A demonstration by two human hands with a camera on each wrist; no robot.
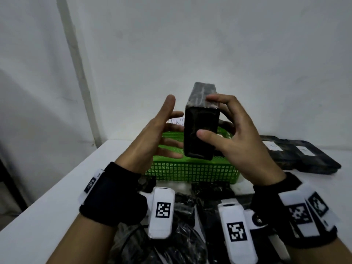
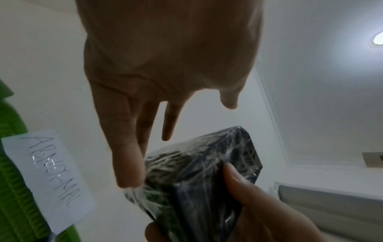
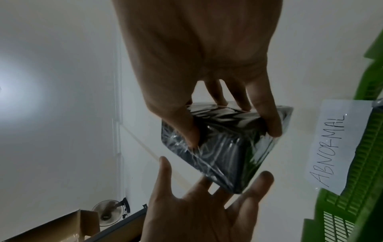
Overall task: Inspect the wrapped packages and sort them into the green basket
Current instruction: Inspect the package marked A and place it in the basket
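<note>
Head view: right hand [image 1: 240, 141] grips a black, film-wrapped rectangular package [image 1: 201, 128], thumb on the near face, fingers curled over the top edge, holding it upright above the green plastic mesh basket [image 1: 192, 171]. Left hand [image 1: 152, 134] is spread flat, fingers straight, just left of the package; its fingertips reach the package's side. A white paper label reading "ABNORMAL" [image 3: 344, 144] hangs on the basket's far wall. More black wrapped packages [image 1: 297, 155] lie on the white table [image 1: 80, 180], right of the basket.
</note>
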